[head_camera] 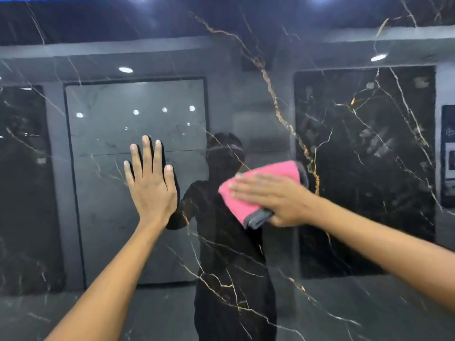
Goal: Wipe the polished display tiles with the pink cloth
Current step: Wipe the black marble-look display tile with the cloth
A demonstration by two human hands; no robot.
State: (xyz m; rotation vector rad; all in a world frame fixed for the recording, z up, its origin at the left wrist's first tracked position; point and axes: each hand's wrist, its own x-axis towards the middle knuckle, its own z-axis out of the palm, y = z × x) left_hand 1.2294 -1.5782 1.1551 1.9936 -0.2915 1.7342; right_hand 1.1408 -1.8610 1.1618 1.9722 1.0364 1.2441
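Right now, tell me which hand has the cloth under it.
The right hand: it presses the pink cloth against the tile. The left hand lies bare on it.

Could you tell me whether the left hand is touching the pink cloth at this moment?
Apart. The head view shows the left hand flat on the tile, with bare tile between it and the pink cloth.

Display tile (246, 70): glossy dark marble-look, gold-white veins, mirror-smooth. Pink cloth (258, 183): soft matt fabric, grey backing.
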